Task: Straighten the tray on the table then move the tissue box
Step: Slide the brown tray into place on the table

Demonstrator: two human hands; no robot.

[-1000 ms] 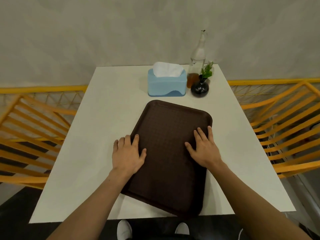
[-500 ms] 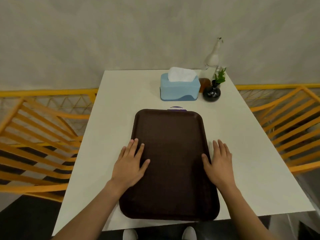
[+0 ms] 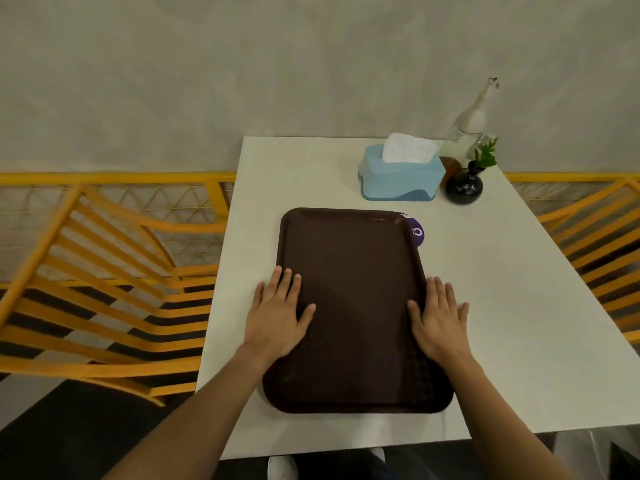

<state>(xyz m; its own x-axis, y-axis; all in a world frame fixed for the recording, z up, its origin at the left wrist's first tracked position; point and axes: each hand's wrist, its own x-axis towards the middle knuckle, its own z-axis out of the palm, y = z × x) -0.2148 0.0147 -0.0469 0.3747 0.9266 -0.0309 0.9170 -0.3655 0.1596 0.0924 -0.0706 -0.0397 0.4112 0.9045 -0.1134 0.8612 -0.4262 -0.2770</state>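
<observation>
Both of my hands lie flat and spread on the brown tray (image 3: 353, 306), because pressing down with open palms lets me swivel it on the table (image 3: 502, 289) without lifting it: my left hand (image 3: 277, 320) rests on the tray's nine o'clock edge with the fingers fanned over the rim, and my right hand (image 3: 440, 323) sits at its three o'clock edge, thumb on the rim and fingers splayed onto the tabletop just beside it. Neither hand grips anything. The tray lies at the near middle of the table, its long sides now running roughly toward twelve o'clock. A second ago it was skewed, its far end swung toward one o'clock; since then I have turned it square, and my right hand has slid from the tray's surface out to its edge. A purple disc (image 3: 417, 232) now peeks out at the tray's far right corner. The blue tissue box (image 3: 398, 181) stands at about one o'clock from the tray, apart from it, just beside a dark round vase (image 3: 463, 188) and a glass bottle (image 3: 467, 126). I judge the straightening nearly done; the box is untouched.
</observation>
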